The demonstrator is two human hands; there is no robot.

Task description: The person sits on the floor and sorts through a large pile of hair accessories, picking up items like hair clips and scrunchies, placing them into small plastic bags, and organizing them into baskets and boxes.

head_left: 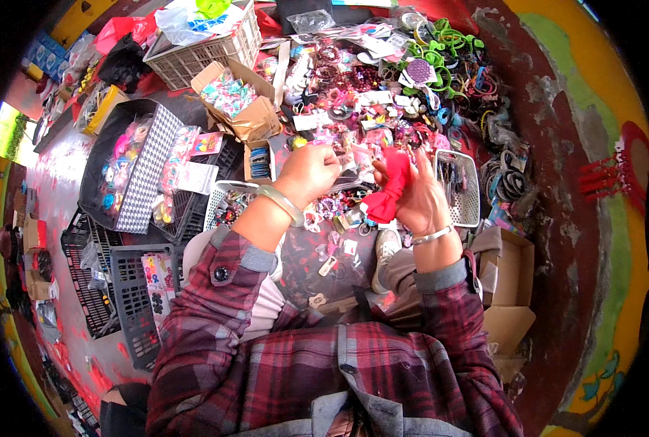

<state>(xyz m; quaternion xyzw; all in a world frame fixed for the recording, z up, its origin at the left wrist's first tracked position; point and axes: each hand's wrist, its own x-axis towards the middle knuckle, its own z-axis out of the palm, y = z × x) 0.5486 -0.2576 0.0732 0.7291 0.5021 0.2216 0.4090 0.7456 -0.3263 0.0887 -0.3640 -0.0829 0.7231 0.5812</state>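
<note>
Right of the frame's centre, the bow-like red cloth, probably light, soft and best pinched at its narrow middle, sits within the loosely closed fingers of the right hand, while those of the left hand curl, their hold unclear.

Left of pile, box before crate
</note>
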